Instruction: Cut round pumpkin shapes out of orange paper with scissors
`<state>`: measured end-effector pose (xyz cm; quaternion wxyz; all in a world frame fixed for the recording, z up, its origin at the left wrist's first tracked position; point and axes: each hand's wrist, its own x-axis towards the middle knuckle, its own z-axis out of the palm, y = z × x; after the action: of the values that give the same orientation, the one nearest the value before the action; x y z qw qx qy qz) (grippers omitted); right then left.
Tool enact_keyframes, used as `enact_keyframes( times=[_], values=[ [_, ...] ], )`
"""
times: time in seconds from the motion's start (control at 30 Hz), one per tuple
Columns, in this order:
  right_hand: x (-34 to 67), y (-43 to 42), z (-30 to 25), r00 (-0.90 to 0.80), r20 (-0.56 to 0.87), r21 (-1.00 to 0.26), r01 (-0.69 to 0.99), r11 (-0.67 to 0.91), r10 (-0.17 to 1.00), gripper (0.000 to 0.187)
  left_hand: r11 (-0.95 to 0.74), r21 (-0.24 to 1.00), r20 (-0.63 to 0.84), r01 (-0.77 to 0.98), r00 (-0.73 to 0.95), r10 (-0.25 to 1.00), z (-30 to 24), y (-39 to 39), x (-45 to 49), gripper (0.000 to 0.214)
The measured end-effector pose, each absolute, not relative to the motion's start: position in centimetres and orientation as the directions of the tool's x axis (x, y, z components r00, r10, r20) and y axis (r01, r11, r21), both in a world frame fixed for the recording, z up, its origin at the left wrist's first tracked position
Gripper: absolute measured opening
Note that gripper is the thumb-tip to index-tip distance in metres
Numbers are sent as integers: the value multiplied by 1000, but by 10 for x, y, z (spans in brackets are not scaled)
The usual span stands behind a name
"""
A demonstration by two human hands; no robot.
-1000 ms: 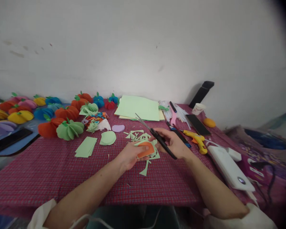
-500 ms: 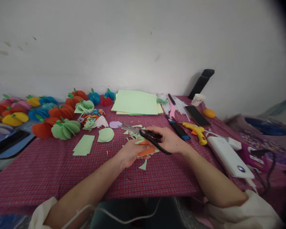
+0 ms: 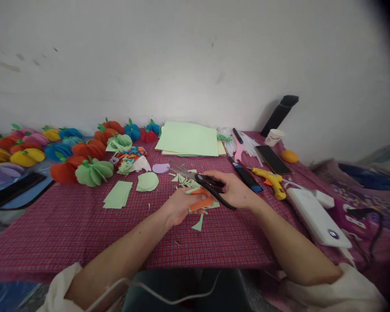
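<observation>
My left hand (image 3: 182,206) pinches a piece of orange paper (image 3: 201,203) together with light green paper under it. Black-handled scissors (image 3: 211,187) are gripped in my right hand (image 3: 235,190), their blades pointing up and left above the table, over green scraps (image 3: 185,178). Whether the blades touch the paper is hard to make out. A triangular green offcut (image 3: 198,222) lies just below my left hand. To the left are a stack of rounded green pieces (image 3: 147,182), a lilac piece (image 3: 161,168) and green rectangles (image 3: 118,195).
Several coloured paper pumpkins (image 3: 94,170) crowd the left side. Large green sheets (image 3: 188,138) lie at the back by the wall. On the right are a yellow glue gun (image 3: 271,180), a phone (image 3: 273,158), a paper cup (image 3: 274,137), a white power bank (image 3: 318,216) and cables.
The whole scene has shifted slightly to the right as the head view turned a little left. Both hands keep nearly the same hold on the paper and scissors.
</observation>
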<state>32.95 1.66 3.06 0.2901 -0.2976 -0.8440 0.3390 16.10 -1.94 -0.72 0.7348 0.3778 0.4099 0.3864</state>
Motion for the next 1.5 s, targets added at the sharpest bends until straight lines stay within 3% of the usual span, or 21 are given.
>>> enact_keyframes(
  times=[0.7, 0.83, 0.93, 1.13, 1.5],
  values=[
    [328, 18, 27, -636, 270, -786, 288, 547, 723, 40, 415, 869, -330, -268, 312, 891, -6, -19, 163, 24],
    [329, 27, 19, -421, 309, -850, 280, 446, 853, 47, 438, 846, -392, -303, 203, 898, -3, -16, 163, 27],
    [329, 33, 18, -317, 244, -934, 179, 310, 917, 48, 432, 833, -400, -345, 163, 902, -3, -13, 160, 30],
    [321, 24, 17, -494, 2, -991, 117, 69, 870, 48, 396, 820, -383, -415, 117, 916, -4, -10, 155, 31],
    [316, 20, 13, -457, -44, -995, 99, 1, 888, 43, 434, 784, -435, -444, 108, 894, -3, -10, 158, 25]
  ],
)
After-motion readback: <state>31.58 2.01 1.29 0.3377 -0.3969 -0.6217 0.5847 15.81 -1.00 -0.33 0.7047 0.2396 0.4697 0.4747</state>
